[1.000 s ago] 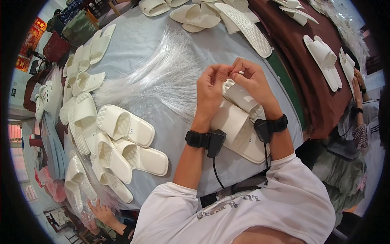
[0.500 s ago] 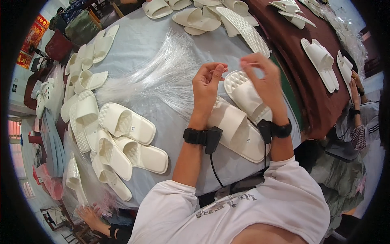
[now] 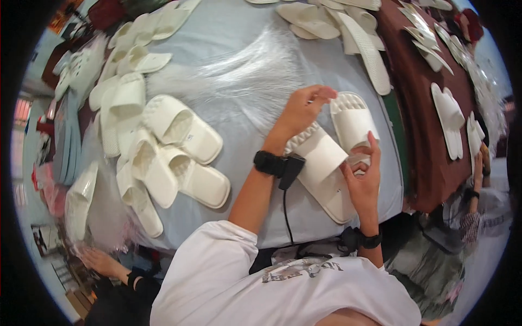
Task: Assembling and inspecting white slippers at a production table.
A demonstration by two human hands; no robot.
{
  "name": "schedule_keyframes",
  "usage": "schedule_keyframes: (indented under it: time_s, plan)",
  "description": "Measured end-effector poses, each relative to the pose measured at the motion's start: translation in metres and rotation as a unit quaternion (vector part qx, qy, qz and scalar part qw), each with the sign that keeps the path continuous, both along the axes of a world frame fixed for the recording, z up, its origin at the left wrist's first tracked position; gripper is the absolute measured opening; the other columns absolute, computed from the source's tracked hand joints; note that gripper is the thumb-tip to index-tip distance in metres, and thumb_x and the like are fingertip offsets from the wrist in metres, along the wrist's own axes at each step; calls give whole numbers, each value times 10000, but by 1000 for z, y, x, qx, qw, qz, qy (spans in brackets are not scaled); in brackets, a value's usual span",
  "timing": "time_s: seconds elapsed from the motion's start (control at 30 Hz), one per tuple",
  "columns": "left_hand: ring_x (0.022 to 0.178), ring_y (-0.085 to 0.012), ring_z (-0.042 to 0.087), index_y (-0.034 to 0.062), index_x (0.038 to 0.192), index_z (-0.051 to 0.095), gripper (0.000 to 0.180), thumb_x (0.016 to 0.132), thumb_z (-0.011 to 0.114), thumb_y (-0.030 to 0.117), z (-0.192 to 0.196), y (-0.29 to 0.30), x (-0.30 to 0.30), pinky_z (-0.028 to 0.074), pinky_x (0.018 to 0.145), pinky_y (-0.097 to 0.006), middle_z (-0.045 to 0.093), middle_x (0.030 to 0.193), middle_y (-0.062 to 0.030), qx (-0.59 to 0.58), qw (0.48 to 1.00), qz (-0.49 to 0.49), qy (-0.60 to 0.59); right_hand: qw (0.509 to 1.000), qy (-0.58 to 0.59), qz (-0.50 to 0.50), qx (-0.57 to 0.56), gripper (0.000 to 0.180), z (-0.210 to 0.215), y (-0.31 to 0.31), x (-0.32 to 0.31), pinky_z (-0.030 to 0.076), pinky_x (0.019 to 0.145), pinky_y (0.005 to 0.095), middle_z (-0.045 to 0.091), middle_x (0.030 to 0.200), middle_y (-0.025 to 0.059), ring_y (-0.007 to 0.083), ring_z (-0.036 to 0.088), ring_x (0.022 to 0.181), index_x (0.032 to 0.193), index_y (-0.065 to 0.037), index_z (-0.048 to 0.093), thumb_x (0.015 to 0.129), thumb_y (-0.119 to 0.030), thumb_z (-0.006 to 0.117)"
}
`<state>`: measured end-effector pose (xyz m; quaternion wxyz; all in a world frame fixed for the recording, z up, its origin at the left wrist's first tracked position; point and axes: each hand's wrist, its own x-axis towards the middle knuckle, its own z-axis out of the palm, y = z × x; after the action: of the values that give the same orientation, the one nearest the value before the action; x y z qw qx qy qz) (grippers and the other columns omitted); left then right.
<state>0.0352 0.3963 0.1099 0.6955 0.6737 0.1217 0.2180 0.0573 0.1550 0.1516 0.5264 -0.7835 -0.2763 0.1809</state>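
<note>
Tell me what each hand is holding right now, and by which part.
The right hand pinches the strap edge of a white slipper. The left hand rests fingertips by its toe end; a grip cannot be told.

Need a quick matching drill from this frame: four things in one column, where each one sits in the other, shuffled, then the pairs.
Things:
1. left hand
2. right hand
3. heap of white slippers
4. brown cloth

Places:
A. to the person's left on the grey table
B. right of the grey table, with flat white soles on it
C. raised over the table, fingers pinched near the upper slipper
D. at the strap of the slipper nearest the person

Pairs: 1-C, 2-D, 3-A, 4-B
</note>
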Motion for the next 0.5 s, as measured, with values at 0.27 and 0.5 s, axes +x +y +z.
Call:
schedule_keyframes:
  time_s: [0.27, 0.5]
  plan:
    - [1093, -206, 689, -52, 1206, 674, 503, 1132, 439, 386, 7, 4, -9, 538, 974, -354, 731, 1173, -140, -183, 981, -19, -56, 989, -136, -46, 20, 524, 20, 16, 10, 449, 619, 222, 594, 945, 22, 52, 538, 692, 1360, -47, 630, 862, 114, 667]
    - [1042, -164, 685, 39, 1168, 692, 432, 1115, 471, 406, 14, 28, -22, 537, 965, -348, 726, 1140, -116, -308, 935, 82, -156, 960, -222, -77, 155, 477, 106, 50, 1, 549, 726, 243, 706, 1145, 79, 121, 690, 879, 1352, -34, 634, 897, 108, 635]
